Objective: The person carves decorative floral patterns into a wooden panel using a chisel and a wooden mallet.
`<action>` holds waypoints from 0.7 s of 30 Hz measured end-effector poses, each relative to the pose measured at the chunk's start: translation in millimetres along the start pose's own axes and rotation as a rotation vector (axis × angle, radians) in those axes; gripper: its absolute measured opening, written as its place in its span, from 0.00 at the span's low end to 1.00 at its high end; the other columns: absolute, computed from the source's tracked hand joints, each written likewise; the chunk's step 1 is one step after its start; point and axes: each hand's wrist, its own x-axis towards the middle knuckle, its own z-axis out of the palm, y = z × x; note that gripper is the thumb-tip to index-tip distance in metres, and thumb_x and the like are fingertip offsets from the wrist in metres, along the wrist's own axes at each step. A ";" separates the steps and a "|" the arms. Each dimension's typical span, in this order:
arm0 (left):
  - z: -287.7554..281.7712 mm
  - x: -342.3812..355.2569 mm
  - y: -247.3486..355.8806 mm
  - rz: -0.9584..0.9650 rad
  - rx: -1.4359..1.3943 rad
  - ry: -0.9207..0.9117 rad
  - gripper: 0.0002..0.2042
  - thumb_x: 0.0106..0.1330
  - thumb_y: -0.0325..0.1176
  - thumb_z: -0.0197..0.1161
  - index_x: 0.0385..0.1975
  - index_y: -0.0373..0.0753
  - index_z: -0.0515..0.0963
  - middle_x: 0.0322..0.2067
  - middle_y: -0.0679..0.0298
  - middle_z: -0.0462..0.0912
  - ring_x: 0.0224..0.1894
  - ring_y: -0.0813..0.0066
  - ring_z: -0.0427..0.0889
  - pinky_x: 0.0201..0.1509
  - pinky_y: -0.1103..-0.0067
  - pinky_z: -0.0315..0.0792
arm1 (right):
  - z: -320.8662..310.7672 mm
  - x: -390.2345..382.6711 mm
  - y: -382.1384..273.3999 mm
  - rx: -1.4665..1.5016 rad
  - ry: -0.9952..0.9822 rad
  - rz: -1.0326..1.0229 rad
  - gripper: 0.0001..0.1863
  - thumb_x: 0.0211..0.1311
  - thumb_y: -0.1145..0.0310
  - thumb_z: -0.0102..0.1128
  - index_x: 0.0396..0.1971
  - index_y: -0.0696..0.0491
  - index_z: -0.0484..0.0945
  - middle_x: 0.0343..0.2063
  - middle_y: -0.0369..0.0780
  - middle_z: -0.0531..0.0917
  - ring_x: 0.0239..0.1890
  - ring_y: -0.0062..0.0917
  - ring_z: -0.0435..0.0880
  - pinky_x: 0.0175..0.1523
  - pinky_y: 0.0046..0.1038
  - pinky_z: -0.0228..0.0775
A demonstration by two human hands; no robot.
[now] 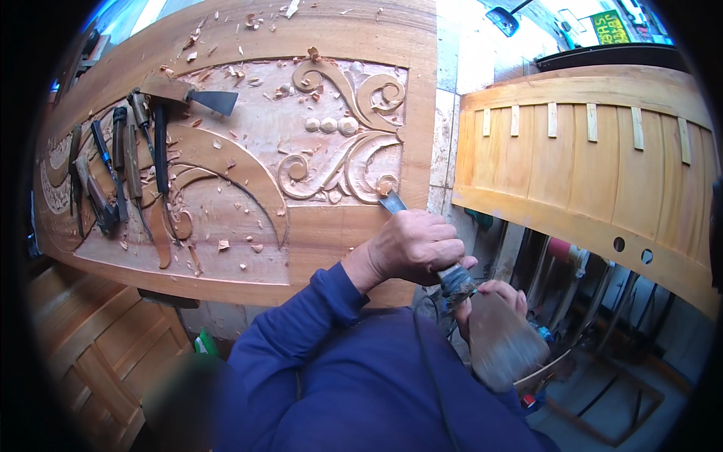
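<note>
A large wooden panel (331,233) carved with scrolls and curved bands lies in front of me. My left hand (413,247) grips a chisel (392,203), its blade set against the carved scroll near the panel's right edge. The chisel's battered handle end sticks out below my fist. My right hand (497,295) holds a flat wooden mallet (503,343), blurred, close beneath the chisel's handle end. Blue sleeves cover both forearms.
Several carving chisels (124,162) lie in a row on the panel's left part, with a wooden-handled scraper (188,94) above them. Wood chips are scattered over the panel. A slatted curved wooden piece (587,166) stands at right, another wooden panel (98,354) at lower left.
</note>
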 end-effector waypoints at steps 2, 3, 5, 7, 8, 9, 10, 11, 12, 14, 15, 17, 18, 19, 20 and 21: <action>-5.1 0.1 -1.9 0.016 -0.026 -0.026 0.19 0.62 0.41 0.72 0.16 0.47 0.68 0.16 0.68 0.63 0.18 0.71 0.73 0.19 0.72 0.65 | 7.8 -0.3 -6.2 0.068 0.203 -0.043 0.42 0.53 0.74 0.74 0.65 0.57 0.58 0.39 0.46 0.81 0.35 0.36 0.82 0.40 0.36 0.77; -11.9 -1.7 -4.4 0.056 -0.059 -0.049 0.20 0.62 0.41 0.72 0.16 0.47 0.68 0.16 0.69 0.63 0.18 0.72 0.73 0.19 0.72 0.64 | -0.9 -2.7 -1.3 -0.030 -0.062 -0.017 0.43 0.52 0.73 0.76 0.66 0.55 0.58 0.38 0.46 0.81 0.34 0.37 0.82 0.39 0.36 0.78; -25.4 -6.3 -1.3 0.113 -0.108 -0.078 0.20 0.62 0.41 0.72 0.15 0.47 0.67 0.16 0.69 0.63 0.18 0.72 0.72 0.19 0.73 0.64 | 17.9 -19.0 1.9 0.022 -0.053 -0.039 0.48 0.50 0.71 0.81 0.67 0.51 0.58 0.37 0.47 0.82 0.33 0.40 0.84 0.37 0.38 0.79; -42.5 -14.6 5.6 0.221 0.162 -0.173 0.21 0.63 0.42 0.72 0.15 0.48 0.67 0.16 0.70 0.63 0.18 0.74 0.72 0.19 0.74 0.63 | 19.1 -25.3 -9.6 -0.051 -0.035 -0.002 0.52 0.48 0.72 0.84 0.70 0.48 0.56 0.37 0.47 0.82 0.33 0.36 0.84 0.37 0.36 0.79; -43.2 -14.3 5.4 0.226 0.157 -0.178 0.21 0.63 0.42 0.72 0.15 0.48 0.67 0.16 0.70 0.63 0.18 0.74 0.72 0.19 0.74 0.63 | 16.8 -28.0 -13.9 -0.084 -0.045 0.025 0.52 0.48 0.72 0.84 0.70 0.48 0.56 0.37 0.46 0.82 0.33 0.36 0.84 0.37 0.35 0.79; -45.3 -15.8 6.8 0.200 0.119 -0.156 0.21 0.64 0.43 0.71 0.15 0.48 0.67 0.16 0.70 0.63 0.18 0.75 0.71 0.19 0.74 0.63 | 14.6 -31.1 -20.1 -0.114 -0.059 0.051 0.53 0.48 0.73 0.84 0.70 0.48 0.56 0.37 0.46 0.82 0.33 0.35 0.84 0.37 0.35 0.79; -47.0 -16.8 8.1 0.173 0.080 -0.135 0.21 0.64 0.43 0.71 0.14 0.48 0.67 0.16 0.71 0.63 0.17 0.75 0.70 0.19 0.75 0.63 | 12.3 -31.1 -24.5 -0.119 -0.078 0.072 0.53 0.48 0.74 0.84 0.70 0.49 0.56 0.38 0.46 0.82 0.34 0.34 0.84 0.37 0.33 0.79; -44.0 -14.1 10.8 0.157 0.037 -0.140 0.21 0.65 0.44 0.70 0.16 0.47 0.68 0.16 0.71 0.64 0.18 0.74 0.71 0.20 0.75 0.64 | 10.3 -34.1 -28.4 -0.124 -0.086 0.087 0.53 0.48 0.74 0.84 0.70 0.49 0.56 0.39 0.46 0.82 0.34 0.33 0.83 0.37 0.33 0.79; -39.3 -12.1 10.6 0.160 0.035 -0.144 0.21 0.65 0.44 0.70 0.16 0.47 0.68 0.16 0.71 0.64 0.18 0.74 0.71 0.20 0.75 0.64 | 9.3 -35.8 -31.8 -0.126 -0.092 0.097 0.53 0.48 0.75 0.84 0.70 0.49 0.56 0.39 0.46 0.82 0.34 0.33 0.83 0.36 0.32 0.79; -28.6 -9.9 6.1 0.197 -0.037 -0.164 0.19 0.66 0.44 0.70 0.17 0.47 0.69 0.17 0.71 0.65 0.19 0.74 0.72 0.21 0.75 0.67 | 7.6 -44.5 -37.8 -0.016 -0.101 0.337 0.27 0.57 0.65 0.72 0.49 0.52 0.65 0.38 0.39 0.79 0.41 0.29 0.80 0.58 0.30 0.65; -25.7 -9.3 4.0 0.198 -0.042 -0.202 0.18 0.66 0.44 0.70 0.19 0.47 0.70 0.18 0.70 0.67 0.19 0.73 0.73 0.21 0.75 0.68 | 7.6 -43.2 -42.1 0.097 -0.064 0.452 0.20 0.59 0.63 0.68 0.44 0.52 0.68 0.38 0.37 0.78 0.43 0.28 0.79 0.64 0.30 0.61; -22.0 -9.0 -0.2 0.194 -0.063 -0.212 0.18 0.66 0.44 0.69 0.19 0.46 0.70 0.18 0.70 0.67 0.19 0.73 0.74 0.21 0.75 0.68 | 4.2 -36.9 -52.5 -0.046 -0.129 0.464 0.25 0.62 0.60 0.69 0.49 0.54 0.65 0.40 0.39 0.78 0.44 0.28 0.79 0.65 0.30 0.62; -21.4 -9.4 -2.0 0.188 -0.078 -0.218 0.18 0.66 0.44 0.69 0.19 0.46 0.70 0.18 0.70 0.67 0.19 0.72 0.74 0.21 0.74 0.68 | 2.1 -30.5 -57.3 -0.129 -0.169 0.424 0.28 0.61 0.61 0.71 0.51 0.54 0.62 0.40 0.39 0.77 0.43 0.27 0.79 0.65 0.29 0.62; -21.8 -9.9 -4.0 0.191 -0.082 -0.222 0.18 0.66 0.44 0.69 0.19 0.46 0.70 0.18 0.70 0.67 0.19 0.72 0.74 0.21 0.74 0.68 | 0.5 -22.2 -63.2 -0.212 -0.207 0.383 0.31 0.60 0.62 0.73 0.53 0.55 0.60 0.40 0.40 0.77 0.43 0.27 0.79 0.64 0.29 0.62; -23.2 -10.8 -6.1 0.182 -0.109 -0.250 0.18 0.66 0.44 0.70 0.19 0.46 0.70 0.18 0.70 0.67 0.19 0.72 0.74 0.21 0.74 0.68 | -0.6 -13.8 -69.1 -0.291 -0.242 0.338 0.35 0.60 0.62 0.74 0.55 0.55 0.58 0.39 0.40 0.76 0.42 0.27 0.79 0.64 0.28 0.62; -24.6 -9.7 -7.4 0.174 -0.140 -0.278 0.18 0.65 0.44 0.70 0.19 0.46 0.70 0.17 0.70 0.67 0.19 0.71 0.73 0.21 0.74 0.68 | -0.5 -14.8 -70.3 -0.322 -0.247 0.361 0.36 0.59 0.64 0.75 0.56 0.55 0.57 0.39 0.40 0.76 0.42 0.27 0.79 0.63 0.29 0.63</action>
